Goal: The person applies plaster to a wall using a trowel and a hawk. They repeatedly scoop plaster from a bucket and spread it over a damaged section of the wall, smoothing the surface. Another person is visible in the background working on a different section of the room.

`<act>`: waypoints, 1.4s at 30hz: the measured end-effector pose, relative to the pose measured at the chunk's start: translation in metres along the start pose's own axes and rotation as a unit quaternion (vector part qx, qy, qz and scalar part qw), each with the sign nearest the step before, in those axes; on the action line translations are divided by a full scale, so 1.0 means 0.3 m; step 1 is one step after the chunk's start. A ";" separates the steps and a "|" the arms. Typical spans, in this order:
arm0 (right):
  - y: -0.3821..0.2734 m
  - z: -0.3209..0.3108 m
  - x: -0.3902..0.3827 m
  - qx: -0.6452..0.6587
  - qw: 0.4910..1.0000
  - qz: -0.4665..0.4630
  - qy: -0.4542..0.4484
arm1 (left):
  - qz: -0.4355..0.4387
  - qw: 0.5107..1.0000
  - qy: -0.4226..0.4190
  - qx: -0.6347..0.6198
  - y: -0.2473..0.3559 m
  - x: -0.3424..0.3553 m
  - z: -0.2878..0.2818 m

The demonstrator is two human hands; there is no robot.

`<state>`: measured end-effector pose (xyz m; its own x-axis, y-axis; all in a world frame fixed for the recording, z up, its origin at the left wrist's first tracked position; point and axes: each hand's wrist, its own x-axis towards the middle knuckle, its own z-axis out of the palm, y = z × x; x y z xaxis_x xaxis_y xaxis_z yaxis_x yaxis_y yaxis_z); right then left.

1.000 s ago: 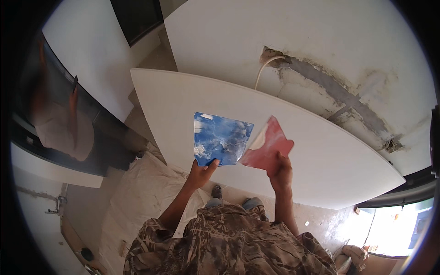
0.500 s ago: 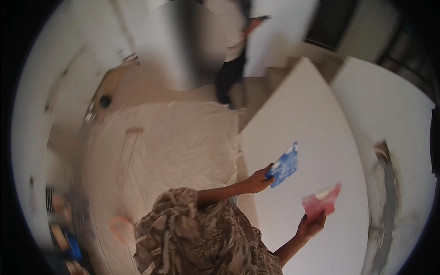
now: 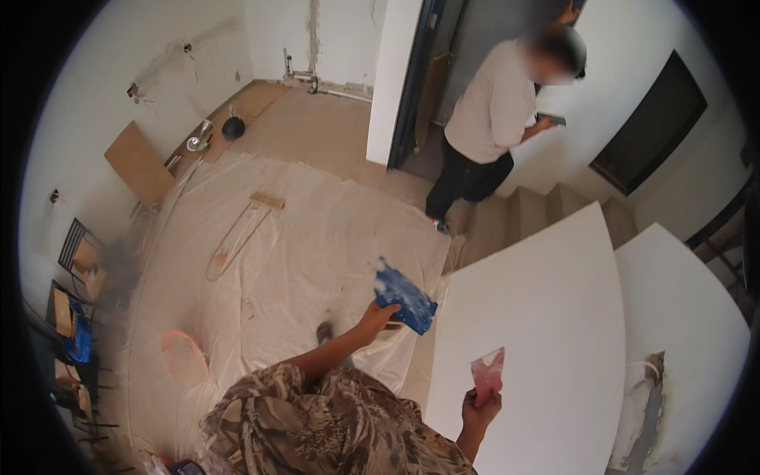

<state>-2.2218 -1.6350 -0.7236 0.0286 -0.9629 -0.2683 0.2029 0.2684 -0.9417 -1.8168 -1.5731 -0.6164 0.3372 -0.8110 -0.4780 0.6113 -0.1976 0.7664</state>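
My left hand grips a blue putty spreader, a flat plate smeared with white putty. It is held out over the sheeted floor, left of the low white wall. In front of that wall's white face, my right hand is closed round the lower end of a red putty spreader. A pale dab of putty shows near its upper edge. The two spreaders are apart. I cannot tell whether the red one touches the wall.
Plastic sheeting covers the floor, with a long-handled brush on it. A person in a light top stands by the stairs, holding a flat dark object. Boxes stand at left, near an orange, rounded object.
My view has swung, bringing the doorway and the person fully into sight. Relative to the low wall, the blue spreader has moved left, off its face; both spreaders are turned differently in my hands.
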 end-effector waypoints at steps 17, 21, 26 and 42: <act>0.013 1.237 0.058 0.208 0.794 0.455 -0.345 | 0.247 0.909 0.286 -0.174 -0.004 -0.030 -0.517; 0.041 1.485 0.186 0.180 0.774 0.473 -0.380 | 0.246 0.881 0.329 -0.237 0.056 0.080 -0.527; 0.077 1.849 0.356 0.169 0.801 0.446 -0.361 | 0.235 0.891 0.303 -0.242 0.300 0.287 -0.635; -0.034 2.899 1.089 0.098 0.834 0.288 -0.461 | 0.250 0.917 0.216 -0.225 1.212 1.267 -0.914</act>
<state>-1.3634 -1.9762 -0.6252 0.8982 -0.3126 -0.3090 0.0496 0.7706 -0.6354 -1.2702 -1.8021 -0.6371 0.8482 -0.4257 -0.3152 0.5039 0.4648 0.7281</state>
